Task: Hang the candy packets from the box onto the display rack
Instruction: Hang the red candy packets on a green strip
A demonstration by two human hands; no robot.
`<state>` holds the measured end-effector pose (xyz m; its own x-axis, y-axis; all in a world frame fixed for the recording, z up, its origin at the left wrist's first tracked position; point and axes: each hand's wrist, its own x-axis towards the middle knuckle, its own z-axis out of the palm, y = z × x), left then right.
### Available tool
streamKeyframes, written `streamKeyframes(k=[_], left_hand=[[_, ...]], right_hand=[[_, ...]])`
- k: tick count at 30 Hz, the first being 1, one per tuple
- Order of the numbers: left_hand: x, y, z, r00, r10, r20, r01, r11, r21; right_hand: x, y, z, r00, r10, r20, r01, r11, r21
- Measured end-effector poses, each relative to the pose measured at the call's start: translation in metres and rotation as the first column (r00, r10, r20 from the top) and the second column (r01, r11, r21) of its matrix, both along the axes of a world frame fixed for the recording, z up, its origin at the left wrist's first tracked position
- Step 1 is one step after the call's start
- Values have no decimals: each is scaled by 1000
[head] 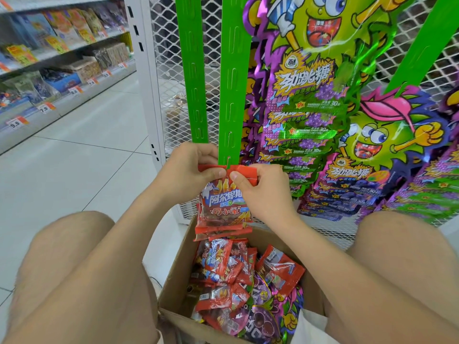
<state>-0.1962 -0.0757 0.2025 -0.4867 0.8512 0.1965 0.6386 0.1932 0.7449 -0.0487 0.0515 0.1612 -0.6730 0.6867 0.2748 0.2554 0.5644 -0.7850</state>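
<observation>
Both hands, left hand and right hand, pinched the red candy packet by its top seal, level against the green hanging strip's lowest hook, above the box.

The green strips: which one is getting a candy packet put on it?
The middle green strip. Both hands pinch a red packet at its bottom hook. The left strip hangs bare; the right one stands apart.
</observation>
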Motion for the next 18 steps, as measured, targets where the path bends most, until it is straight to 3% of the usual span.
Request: streamKeyframes(k=[11, 18], left_hand=[[6, 2, 0, 1000, -16, -13, 16, 999, 42], [7, 5, -9, 999, 34, 41, -38, 996, 85]], right_hand=[[-1, 8, -6, 999, -27, -41, 26, 999, -23], [3, 18, -7, 999, 17, 38, -16, 1000, -11]])
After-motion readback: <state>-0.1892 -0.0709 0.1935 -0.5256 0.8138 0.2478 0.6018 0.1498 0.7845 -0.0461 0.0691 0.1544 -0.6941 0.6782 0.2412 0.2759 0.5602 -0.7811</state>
